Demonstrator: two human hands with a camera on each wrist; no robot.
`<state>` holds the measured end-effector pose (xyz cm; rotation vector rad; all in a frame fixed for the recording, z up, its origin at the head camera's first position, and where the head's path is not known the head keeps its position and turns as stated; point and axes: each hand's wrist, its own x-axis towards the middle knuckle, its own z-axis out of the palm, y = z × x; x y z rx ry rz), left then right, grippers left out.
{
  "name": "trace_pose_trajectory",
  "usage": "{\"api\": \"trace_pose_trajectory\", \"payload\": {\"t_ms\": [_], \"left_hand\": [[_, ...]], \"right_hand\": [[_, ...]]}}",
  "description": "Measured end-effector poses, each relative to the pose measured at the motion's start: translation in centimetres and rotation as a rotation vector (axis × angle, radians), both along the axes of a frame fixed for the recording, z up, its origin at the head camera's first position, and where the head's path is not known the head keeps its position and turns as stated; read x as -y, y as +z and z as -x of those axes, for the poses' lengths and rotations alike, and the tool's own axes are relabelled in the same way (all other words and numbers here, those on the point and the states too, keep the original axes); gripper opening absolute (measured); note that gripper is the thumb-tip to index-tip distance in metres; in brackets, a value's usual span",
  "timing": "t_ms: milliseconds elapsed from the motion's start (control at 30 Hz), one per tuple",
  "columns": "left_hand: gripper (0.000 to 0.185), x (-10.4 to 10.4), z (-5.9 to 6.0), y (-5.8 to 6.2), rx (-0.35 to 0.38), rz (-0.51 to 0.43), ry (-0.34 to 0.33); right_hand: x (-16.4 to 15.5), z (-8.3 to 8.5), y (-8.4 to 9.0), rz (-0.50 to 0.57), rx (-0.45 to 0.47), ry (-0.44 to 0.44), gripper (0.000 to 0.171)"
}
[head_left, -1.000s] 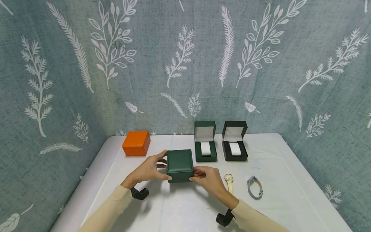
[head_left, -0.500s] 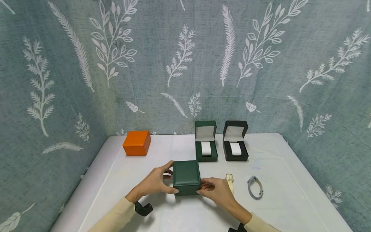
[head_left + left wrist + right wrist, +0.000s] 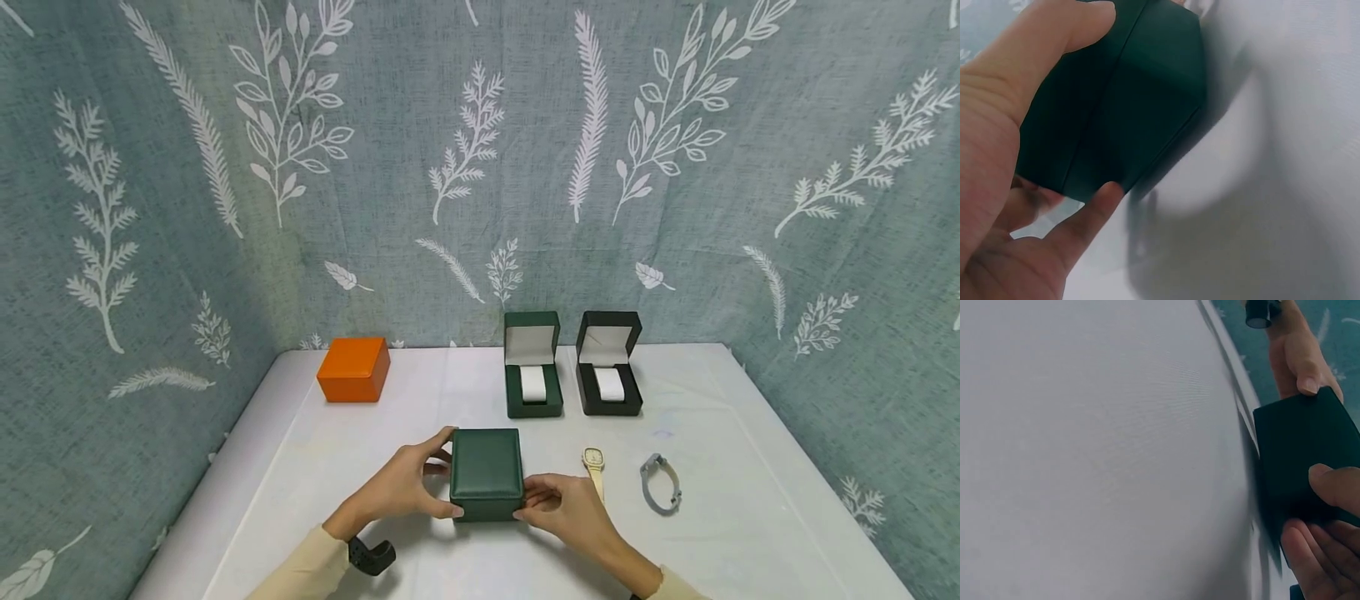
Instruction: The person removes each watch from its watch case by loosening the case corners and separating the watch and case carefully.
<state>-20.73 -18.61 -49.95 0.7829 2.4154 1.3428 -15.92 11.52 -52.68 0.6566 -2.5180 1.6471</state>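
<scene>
A closed dark green box [image 3: 486,472] sits near the front of the white table [image 3: 720,533], held between both hands. My left hand [image 3: 408,483] grips its left side, thumb at the front corner and fingers curled round the back. My right hand [image 3: 562,500] grips its right side. The left wrist view shows the green box [image 3: 1116,100] close up with my thumb [image 3: 1085,219] under its near edge. In the right wrist view the green box [image 3: 1300,456] is pinched by my right thumb [image 3: 1335,484], and the left hand [image 3: 1297,356] is beyond it.
Behind stand a closed orange box [image 3: 353,370], an open green box [image 3: 532,367] and an open black box [image 3: 608,365], both with white cushions. A cream watch [image 3: 594,467] and a grey watch [image 3: 660,483] lie right of my hands. Leaf-patterned cloth [image 3: 480,167] hangs behind.
Both hands have drawn the closed green box toward me and slightly to the right across the table. The other boxes and the watches stayed put.
</scene>
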Motion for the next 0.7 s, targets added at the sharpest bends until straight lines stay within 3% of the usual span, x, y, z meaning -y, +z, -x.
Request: {"api": "trace_pose_trajectory", "payload": {"t_ms": [533, 700], "left_hand": [[0.121, 0.3, -0.7, -1.1, -0.040, 0.049, 0.012], [0.122, 0.5, -0.6, -1.1, -0.054, 0.080, 0.015]], "right_hand": [[-0.3, -0.2, -0.6, 0.024, 0.090, 0.042, 0.036], [-1.0, 0.7, -0.2, 0.012, 0.133, 0.086, 0.051]]}}
